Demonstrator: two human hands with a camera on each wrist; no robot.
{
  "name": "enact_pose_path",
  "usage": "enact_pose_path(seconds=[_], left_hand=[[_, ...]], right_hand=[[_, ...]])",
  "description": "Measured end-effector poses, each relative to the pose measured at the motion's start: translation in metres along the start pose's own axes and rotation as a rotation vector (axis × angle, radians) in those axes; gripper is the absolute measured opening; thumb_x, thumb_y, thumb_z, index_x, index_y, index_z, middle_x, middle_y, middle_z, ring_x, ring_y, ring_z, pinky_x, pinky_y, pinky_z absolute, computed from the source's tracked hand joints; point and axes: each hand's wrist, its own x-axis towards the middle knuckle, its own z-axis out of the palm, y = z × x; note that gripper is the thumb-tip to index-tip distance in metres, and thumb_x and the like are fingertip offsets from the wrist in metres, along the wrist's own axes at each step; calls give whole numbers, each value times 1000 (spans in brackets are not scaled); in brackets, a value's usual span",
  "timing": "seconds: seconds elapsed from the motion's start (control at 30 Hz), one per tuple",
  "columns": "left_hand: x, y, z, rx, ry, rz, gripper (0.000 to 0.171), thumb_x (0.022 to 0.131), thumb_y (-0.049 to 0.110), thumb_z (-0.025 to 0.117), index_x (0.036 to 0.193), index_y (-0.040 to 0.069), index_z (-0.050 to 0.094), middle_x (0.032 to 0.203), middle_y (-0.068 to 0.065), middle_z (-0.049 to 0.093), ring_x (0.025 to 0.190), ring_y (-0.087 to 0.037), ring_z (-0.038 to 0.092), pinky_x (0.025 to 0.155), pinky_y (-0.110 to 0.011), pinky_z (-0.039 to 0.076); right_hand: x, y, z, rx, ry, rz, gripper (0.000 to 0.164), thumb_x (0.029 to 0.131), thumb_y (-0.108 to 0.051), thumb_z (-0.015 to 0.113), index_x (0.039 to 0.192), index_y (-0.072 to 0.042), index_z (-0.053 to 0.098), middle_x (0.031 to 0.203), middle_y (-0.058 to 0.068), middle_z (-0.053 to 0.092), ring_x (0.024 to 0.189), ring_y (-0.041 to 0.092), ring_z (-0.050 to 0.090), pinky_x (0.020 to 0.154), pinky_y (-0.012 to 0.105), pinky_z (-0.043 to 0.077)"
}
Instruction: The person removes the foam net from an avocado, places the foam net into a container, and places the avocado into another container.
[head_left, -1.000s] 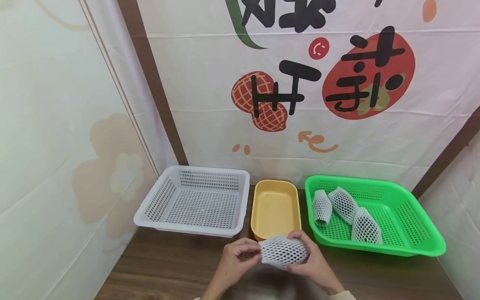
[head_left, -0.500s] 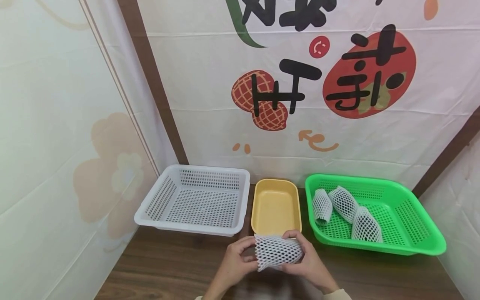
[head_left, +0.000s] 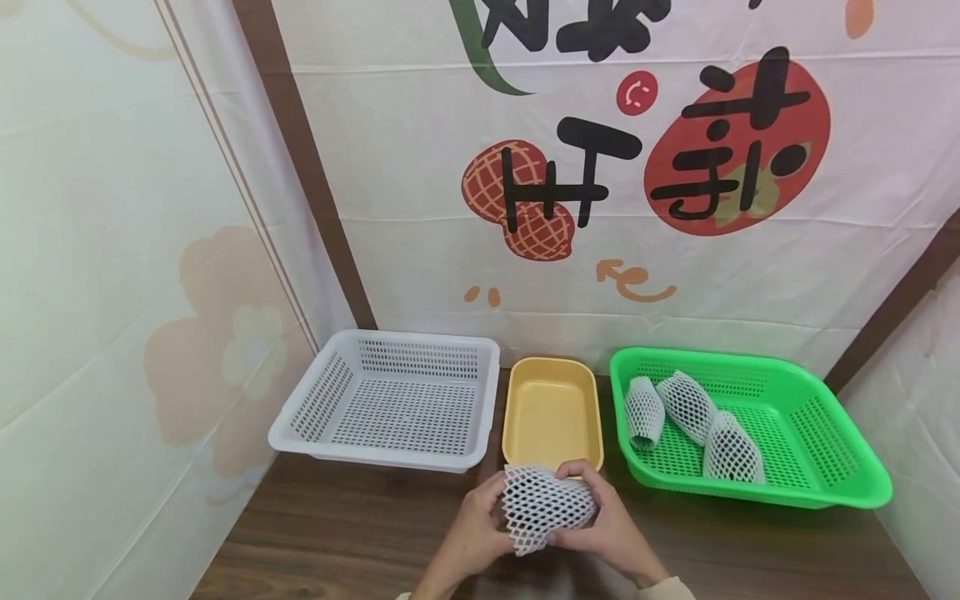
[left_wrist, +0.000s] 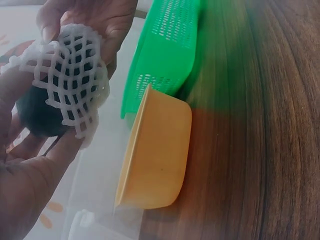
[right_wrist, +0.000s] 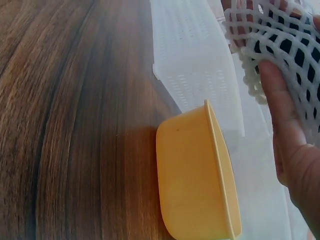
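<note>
A white foam fruit net (head_left: pixel 546 504) is held between both hands over the table's near side. Through its mesh shows a dark, rounded thing (left_wrist: pixel 42 112), whose bare end sticks out of the net's open end in the left wrist view. My left hand (head_left: pixel 474 525) grips the net's flared open end, with fingers and thumb about the dark thing. From the other side my right hand (head_left: pixel 609 527) grips the closed-in part of the net, thumb below and fingers above. In the right wrist view the right thumb (right_wrist: pixel 277 90) lies along the mesh.
Just beyond the hands stands a yellow tub (head_left: pixel 552 421). To its left is a white perforated basket (head_left: pixel 405 417). A green basket (head_left: pixel 817 454) on the right holds several netted pieces (head_left: pixel 731 450). A printed cloth (head_left: pixel 420 208) hangs behind the wooden table (head_left: pixel 330 525).
The net's left end has spread wider and flared. My left hand has gone from pinching its edge to reaching round the opening. Both hands have shifted slightly left.
</note>
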Motion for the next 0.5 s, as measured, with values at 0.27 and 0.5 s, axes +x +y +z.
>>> enact_pose_path(seconds=[0.27,0.5], left_hand=[[0,1,1,-23,28,11,59,64,1,88,116,9,61,112,-4,62,101,-17,60,87,-32,55],[0,0,-3,-74,19,45,59,66,-7,84,117,9,59,113,-7,59,102,-19,61,81,-34,57]], right_hand=[[-1,-3,0,-8,-4,11,61,67,-1,85,118,-7,51,117,20,50,102,32,53,85,35,54],[-3,-2,-8,85,-87,-65,62,74,7,79,126,-1,46,121,26,46,103,31,57,81,44,58]])
